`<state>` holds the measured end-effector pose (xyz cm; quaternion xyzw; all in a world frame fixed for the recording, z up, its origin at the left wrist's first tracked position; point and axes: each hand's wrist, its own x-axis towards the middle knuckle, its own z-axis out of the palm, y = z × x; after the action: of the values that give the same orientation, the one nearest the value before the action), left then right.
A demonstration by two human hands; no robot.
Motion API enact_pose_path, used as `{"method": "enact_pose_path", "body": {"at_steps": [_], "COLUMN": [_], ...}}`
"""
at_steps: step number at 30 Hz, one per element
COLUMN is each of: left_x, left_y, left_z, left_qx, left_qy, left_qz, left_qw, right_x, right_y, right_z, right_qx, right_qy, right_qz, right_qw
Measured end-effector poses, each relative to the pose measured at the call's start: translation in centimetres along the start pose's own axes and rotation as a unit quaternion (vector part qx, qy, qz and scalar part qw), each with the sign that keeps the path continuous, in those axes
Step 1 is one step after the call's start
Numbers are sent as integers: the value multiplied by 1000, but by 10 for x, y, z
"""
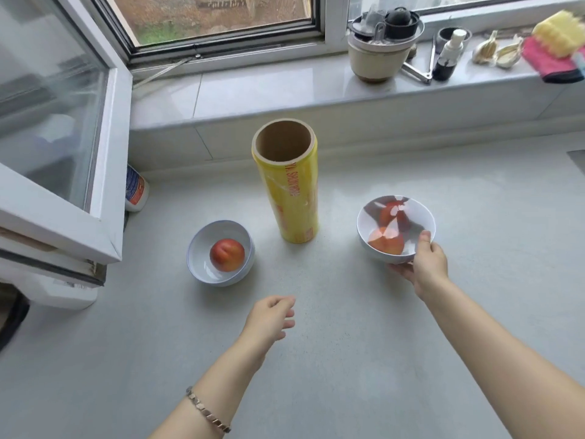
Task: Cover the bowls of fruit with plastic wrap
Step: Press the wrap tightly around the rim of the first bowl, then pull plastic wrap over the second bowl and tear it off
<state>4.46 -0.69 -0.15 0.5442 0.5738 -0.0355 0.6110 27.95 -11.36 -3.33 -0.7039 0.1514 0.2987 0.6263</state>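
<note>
A tall yellow roll of plastic wrap [292, 185] stands upright in the middle of the grey counter. Left of it sits a white bowl [202, 264] holding one red peach [227, 255], uncovered. Right of the roll is a second white bowl [367, 229] with two peaches under shiny plastic wrap. My right hand [424, 261] grips this bowl at its near right rim, thumb on top and fingers underneath. My left hand [272, 318] hovers over the counter in front of the roll, fingers loosely curled, holding nothing.
An open window sash [63, 137] juts over the counter on the left, with a white bottle [136, 193] behind it. The windowsill [253, 93] carries a pot with utensils [380, 45], a spray bottle [448, 55], garlic [497, 52] and cloths [557, 49].
</note>
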Motion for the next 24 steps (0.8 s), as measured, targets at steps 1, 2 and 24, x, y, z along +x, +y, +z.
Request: {"method": "enact_pose_path", "body": {"at_steps": [1,2,24], "left_x": [2,4,78], "left_y": [0,-1,-13], "left_z": [-1,-2,-83], "left_qx": [-7,-10,-247], "left_qy": [1,4,227], "left_qz": [-4,-6,1], "left_qw": [1000,1000,942], "right_x": [2,4,-102], "right_y": [2,4,10], "right_z": [1,2,13], "right_qx": [0,3,-263], "right_qy": [-2,-7,-226], "right_qz": [8,14,-40], "right_qw": [1000,1000,937]}}
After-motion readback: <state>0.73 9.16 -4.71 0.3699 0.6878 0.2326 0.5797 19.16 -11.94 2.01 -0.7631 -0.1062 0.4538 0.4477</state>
